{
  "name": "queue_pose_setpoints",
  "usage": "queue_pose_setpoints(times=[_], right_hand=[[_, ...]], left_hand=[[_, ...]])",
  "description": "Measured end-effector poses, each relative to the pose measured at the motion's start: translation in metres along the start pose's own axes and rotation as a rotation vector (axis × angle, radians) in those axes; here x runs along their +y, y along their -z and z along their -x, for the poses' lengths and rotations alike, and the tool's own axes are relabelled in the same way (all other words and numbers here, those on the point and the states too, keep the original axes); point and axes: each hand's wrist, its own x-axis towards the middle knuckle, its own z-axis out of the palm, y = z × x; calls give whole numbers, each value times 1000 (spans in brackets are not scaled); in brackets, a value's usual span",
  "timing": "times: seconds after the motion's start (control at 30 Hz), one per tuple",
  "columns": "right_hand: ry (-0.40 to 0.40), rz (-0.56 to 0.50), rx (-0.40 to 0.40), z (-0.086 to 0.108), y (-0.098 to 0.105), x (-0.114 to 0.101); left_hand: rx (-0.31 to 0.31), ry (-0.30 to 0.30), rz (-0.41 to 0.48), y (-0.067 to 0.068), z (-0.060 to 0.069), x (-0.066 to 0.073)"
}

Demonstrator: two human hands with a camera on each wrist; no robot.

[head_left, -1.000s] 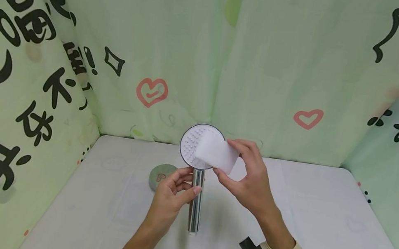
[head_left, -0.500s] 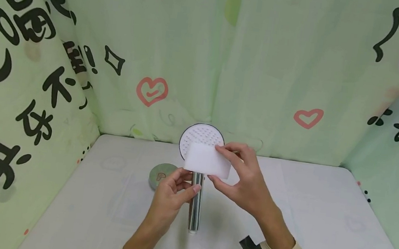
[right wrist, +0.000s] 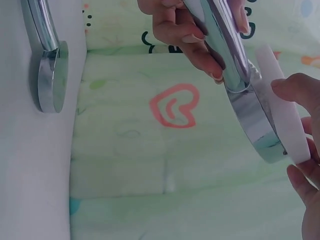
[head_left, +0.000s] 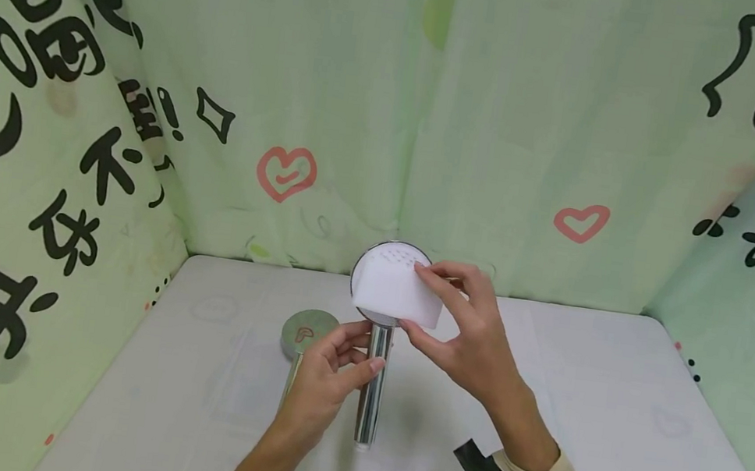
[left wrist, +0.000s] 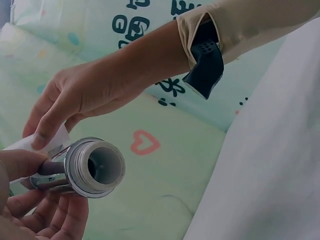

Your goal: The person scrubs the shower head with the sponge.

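Observation:
My left hand (head_left: 328,375) grips the chrome handle of a shower head (head_left: 374,380), thumb in front and fingers behind. The shower head is upright, its round white nozzle face toward me. In the left wrist view the threaded open end of the handle (left wrist: 102,167) points at the camera. With thumb and fingertips my right hand (head_left: 471,333) pinches a white sponge (head_left: 393,291), a flat rectangular block. It lies over the lower nozzle face and hides most nozzles. The right wrist view shows the sponge (right wrist: 285,117) against the face, edge-on.
A second shower head (head_left: 306,333) lies on the white table (head_left: 215,404) left of my left hand, its handle partly behind that hand. Green printed curtains (head_left: 339,89) stand along the back and both sides. A black strap (head_left: 484,465) hangs from the right sleeve.
The sponge has gone from the right part of the nozzle face down over its lower edge, then slightly back up. The held shower head has shifted a little right and down.

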Motion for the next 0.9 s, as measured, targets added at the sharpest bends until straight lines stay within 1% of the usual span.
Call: queue_pose_setpoints(times=[0.13, 0.27, 0.43, 0.63, 0.73, 0.9], right_hand=[[-21, 17, 10, -2, 1, 1], [-28, 40, 18, -4, 2, 1], [-45, 37, 60, -8, 3, 1], [-111, 28, 107, -10, 3, 2], [-147, 22, 103, -8, 3, 1], [-176, -24, 45, -5, 3, -1]], left_hand=[[-23, 6, 18, -1, 1, 0], [-30, 3, 11, -1, 2, 1], [-44, -2, 7, -1, 3, -1], [-36, -10, -6, -2, 4, -1], [-30, -6, -12, -3, 4, 0], [-31, -6, -16, -1, 3, 0]])
